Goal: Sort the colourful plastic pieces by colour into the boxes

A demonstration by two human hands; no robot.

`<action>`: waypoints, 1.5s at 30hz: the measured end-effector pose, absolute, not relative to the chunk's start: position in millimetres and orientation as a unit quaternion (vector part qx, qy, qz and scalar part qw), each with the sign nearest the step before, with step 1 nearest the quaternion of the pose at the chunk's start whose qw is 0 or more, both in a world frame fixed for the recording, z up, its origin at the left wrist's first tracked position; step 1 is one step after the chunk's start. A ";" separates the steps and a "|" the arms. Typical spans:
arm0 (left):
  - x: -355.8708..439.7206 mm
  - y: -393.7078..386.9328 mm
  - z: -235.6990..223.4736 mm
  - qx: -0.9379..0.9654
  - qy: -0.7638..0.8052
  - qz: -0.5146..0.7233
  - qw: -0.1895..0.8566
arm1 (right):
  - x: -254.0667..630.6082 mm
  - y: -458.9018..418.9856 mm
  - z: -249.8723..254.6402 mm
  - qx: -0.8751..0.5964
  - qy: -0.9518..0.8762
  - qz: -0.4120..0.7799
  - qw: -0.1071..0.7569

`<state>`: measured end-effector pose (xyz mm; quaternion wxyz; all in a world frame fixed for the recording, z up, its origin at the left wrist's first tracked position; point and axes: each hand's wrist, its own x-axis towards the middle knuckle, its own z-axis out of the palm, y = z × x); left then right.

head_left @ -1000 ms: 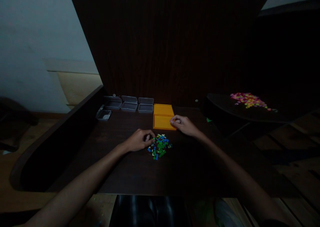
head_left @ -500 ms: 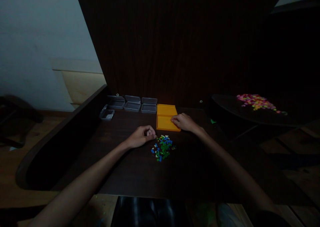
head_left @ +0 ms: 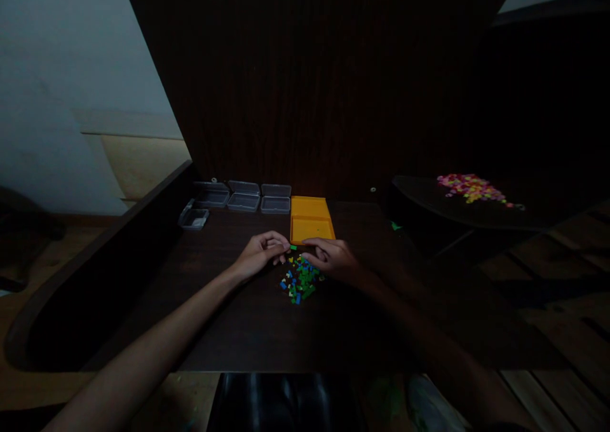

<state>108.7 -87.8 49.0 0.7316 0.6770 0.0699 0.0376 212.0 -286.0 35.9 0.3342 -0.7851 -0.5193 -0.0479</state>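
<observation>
A small pile of tiny blue, green and yellow bricks (head_left: 299,279) lies on the dark wooden desk (head_left: 238,317). My left hand (head_left: 258,254) hovers at the pile's upper left, fingers curled in a pinch with a small green piece at its fingertips. My right hand (head_left: 331,257) rests on the pile's upper right edge, fingers bent and pressed together, and I cannot make out what is in them. Both sets of fingertips nearly meet above the pile. An open orange box (head_left: 311,219) lies just behind the hands.
Three clear plastic boxes (head_left: 244,200) stand in a row at the back left, a fourth clear box (head_left: 193,218) beside them. A heap of pink and yellow bits (head_left: 469,189) lies on a dark shelf at right. The scene is dim.
My right hand left the orange box and came down to the pile. My left hand rose slightly from the pile, and both sets of fingertips drew together.
</observation>
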 end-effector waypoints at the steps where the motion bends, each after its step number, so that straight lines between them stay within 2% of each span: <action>1: 108.5 -89.0 49.0 0.676 0.066 0.039 0.733 | 207.3 -283.4 34.2 -0.776 -0.527 -0.054 0.343; 12: 108.0 -96.5 46.6 0.663 0.060 0.048 0.745 | 201.8 -276.8 30.2 -0.747 -0.522 -0.065 0.407; 21: 109.5 -100.1 46.6 0.653 0.068 0.078 0.750 | 210.4 -275.8 32.9 -0.752 -0.508 -0.099 0.408; 25: 111.2 -93.5 42.3 0.717 0.069 0.122 0.683 | 221.9 -280.4 33.6 -0.778 -0.463 -0.133 0.403; 30: 110.7 -79.8 34.3 0.861 0.041 0.144 0.486 | 243.9 -293.2 35.1 -0.822 -0.378 -0.147 0.400; 33: 110.2 -75.9 33.0 0.903 0.002 0.117 0.413 | 255.1 -298.4 33.4 -0.854 -0.336 -0.124 0.378; 39: 108.9 -77.2 34.0 0.920 -0.070 0.101 0.373 | 265.3 -299.3 24.9 -0.893 -0.306 -0.084 0.320; 45: 107.5 -80.8 35.2 0.908 -0.104 0.078 0.398 | 265.6 -296.2 22.5 -0.906 -0.317 -0.074 0.271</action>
